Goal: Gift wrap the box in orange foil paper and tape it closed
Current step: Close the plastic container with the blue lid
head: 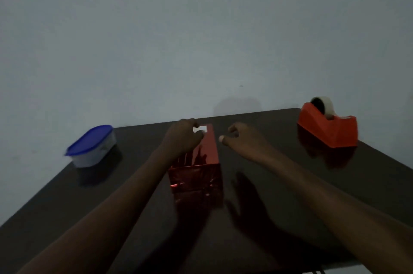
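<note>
Light, slippery orange foil-wrapped rectangular box [199, 162] on dark table [290, 184]; left grip [184, 137] pinches white tape strip [201, 129], right grip [240, 137] loosely curled, empty; best steadied by sides.

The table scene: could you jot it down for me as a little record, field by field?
box: wrapped in orange foil, standing mid-table
tape piece: small white strip at the box's far top edge
left hand: on the box top, fingers at the tape piece
right hand: beside the box, fingers loosely curled, holding nothing
tape dispenser: orange, far right
container: blue-lidded tub, far left
table: dark, glossy
</note>
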Demonstrator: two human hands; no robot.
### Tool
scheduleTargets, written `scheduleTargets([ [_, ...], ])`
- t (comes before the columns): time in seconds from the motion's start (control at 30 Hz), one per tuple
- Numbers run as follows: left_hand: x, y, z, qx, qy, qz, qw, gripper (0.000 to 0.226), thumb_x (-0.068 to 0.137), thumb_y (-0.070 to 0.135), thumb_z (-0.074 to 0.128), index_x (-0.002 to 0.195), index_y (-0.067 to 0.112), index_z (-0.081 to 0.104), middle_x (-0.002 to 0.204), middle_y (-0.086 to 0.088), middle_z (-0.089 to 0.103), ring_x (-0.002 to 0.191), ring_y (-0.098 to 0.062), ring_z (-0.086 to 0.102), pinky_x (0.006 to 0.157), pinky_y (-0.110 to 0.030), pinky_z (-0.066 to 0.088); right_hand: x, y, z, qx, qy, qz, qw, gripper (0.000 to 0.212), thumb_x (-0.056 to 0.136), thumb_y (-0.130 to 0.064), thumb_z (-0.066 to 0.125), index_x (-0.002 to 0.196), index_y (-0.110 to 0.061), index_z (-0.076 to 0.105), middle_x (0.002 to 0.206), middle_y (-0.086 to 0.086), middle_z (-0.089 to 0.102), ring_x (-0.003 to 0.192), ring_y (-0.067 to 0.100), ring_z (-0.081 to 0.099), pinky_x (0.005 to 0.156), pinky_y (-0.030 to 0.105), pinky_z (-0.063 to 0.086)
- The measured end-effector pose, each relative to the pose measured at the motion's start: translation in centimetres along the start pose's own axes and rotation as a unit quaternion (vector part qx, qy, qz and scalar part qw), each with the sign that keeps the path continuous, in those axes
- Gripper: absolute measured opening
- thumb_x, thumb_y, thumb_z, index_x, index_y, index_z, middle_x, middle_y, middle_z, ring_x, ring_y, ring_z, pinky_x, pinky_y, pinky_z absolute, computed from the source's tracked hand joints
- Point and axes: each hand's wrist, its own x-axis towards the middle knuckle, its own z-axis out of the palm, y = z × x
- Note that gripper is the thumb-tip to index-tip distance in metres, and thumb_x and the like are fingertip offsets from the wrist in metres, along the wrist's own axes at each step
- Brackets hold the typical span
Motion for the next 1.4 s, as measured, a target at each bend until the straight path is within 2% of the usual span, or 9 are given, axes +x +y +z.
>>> scheduleTargets([
  [0.13, -1.5, -4.0, -0.9, 0.038, -0.006, -0.027, 0.999, 0.033, 0.092, 0.025, 0.058, 0.119, 0.007, 0.065, 0.114, -0.013, 0.068, 0.101, -0.029, 0.064, 0.081, -0.031, 0.05, 0.5, -1.6, 2.8, -0.01, -0.023, -0.028, 0.999, 0.037, 0.09, -0.039, 0.063, 0.118, -0.015, 0.057, 0.108, -0.003, 0.059, 0.087, 0.009, 0.054, 0.062, 0.017, 0.04],
  [0.27, -1.6, -5.9, -0.9, -0.033, -0.043, -0.042, 0.998, 0.028, 0.096, 0.027, 0.058, 0.115, 0.009, 0.069, 0.104, -0.009, 0.07, 0.097, -0.026, 0.066, 0.074, -0.026, 0.046, 1.3, -1.7, 4.4, -0.003, -0.041, -0.012, 0.999, 0.037, 0.091, -0.039, 0.061, 0.118, -0.014, 0.058, 0.114, 0.003, 0.065, 0.09, 0.015, 0.061, 0.062, 0.022, 0.041],
  [0.37, -1.1, -6.0, -0.6, -0.084, -0.015, -0.048, 0.995, 0.017, 0.092, 0.024, 0.061, 0.098, 0.013, 0.074, 0.081, -0.001, 0.067, 0.08, -0.019, 0.066, 0.058, -0.02, 0.042, 2.0, -1.7, 4.4, 0.0, -0.03, -0.023, 0.999, 0.028, 0.092, -0.032, 0.061, 0.112, -0.012, 0.063, 0.101, 0.001, 0.066, 0.074, 0.009, 0.059, 0.052, 0.016, 0.037],
  [0.47, 0.1, -5.4, -0.3, -0.095, 0.017, -0.038, 0.995, 0.011, 0.09, 0.023, 0.061, 0.092, 0.019, 0.071, 0.076, 0.003, 0.065, 0.072, -0.015, 0.064, 0.054, -0.017, 0.039, 3.3, -1.9, 3.7, 0.0, 0.01, -0.037, 0.999, 0.023, 0.091, -0.027, 0.061, 0.105, -0.009, 0.066, 0.101, 0.007, 0.069, 0.082, 0.019, 0.067, 0.065, 0.027, 0.05],
  [0.6, 2.0, -4.4, 0.6, -0.101, 0.017, -0.04, 0.994, 0.023, 0.09, 0.021, 0.06, 0.105, 0.009, 0.071, 0.095, -0.006, 0.072, 0.087, -0.021, 0.067, 0.064, -0.023, 0.045, 5.5, -1.6, 3.3, -0.011, 0.014, -0.035, 0.999, 0.026, 0.092, -0.025, 0.058, 0.109, -0.007, 0.067, 0.107, 0.014, 0.07, 0.091, 0.031, 0.068, 0.082, 0.043, 0.056],
  [0.73, 4.3, -4.1, 1.7, -0.11, -0.003, -0.055, 0.992, 0.025, 0.092, 0.023, 0.058, 0.109, 0.008, 0.069, 0.106, -0.01, 0.07, 0.098, -0.026, 0.065, 0.073, -0.025, 0.044, 7.9, -0.9, 3.7, -0.028, 0.001, -0.029, 0.999, 0.034, 0.095, -0.025, 0.055, 0.121, -0.005, 0.064, 0.116, 0.017, 0.068, 0.1, 0.033, 0.066, 0.088, 0.042, 0.054],
  [0.93, 7.2, -4.7, 3.2, -0.122, -0.04, -0.076, 0.989, 0.031, 0.095, 0.025, 0.056, 0.117, 0.006, 0.067, 0.116, -0.014, 0.068, 0.108, -0.029, 0.063, 0.083, -0.027, 0.046, 10.9, 0.2, 5.0, -0.052, 0.004, -0.024, 0.998, 0.035, 0.094, -0.027, 0.055, 0.12, -0.005, 0.064, 0.115, 0.016, 0.067, 0.099, 0.031, 0.065, 0.085, 0.04, 0.054],
  [1.1, 8.7, -5.2, 3.9, -0.092, -0.036, -0.075, 0.992, 0.066, 0.071, 0.045, 0.039, 0.119, 0.008, 0.065, 0.115, -0.017, 0.068, 0.106, -0.032, 0.063, 0.093, -0.038, 0.05, 12.9, 0.9, 6.3, -0.045, 0.005, -0.039, 0.998, 0.035, 0.097, -0.027, 0.051, 0.122, -0.006, 0.063, 0.116, 0.013, 0.066, 0.096, 0.027, 0.063, 0.076, 0.029, 0.048],
  [1.4, 11.9, -7.2, 6.0, -0.103, -0.029, -0.102, 0.989, 0.073, 0.072, 0.054, 0.037, 0.126, 0.007, 0.054, 0.112, -0.018, 0.063, 0.105, -0.034, 0.059, 0.093, -0.046, 0.05, 15.6, 1.9, 8.0, -0.011, 0.007, -0.039, 0.999, 0.035, 0.101, -0.029, 0.043, 0.116, -0.004, 0.064, 0.11, 0.013, 0.066, 0.095, 0.027, 0.063, 0.088, 0.041, 0.052],
])
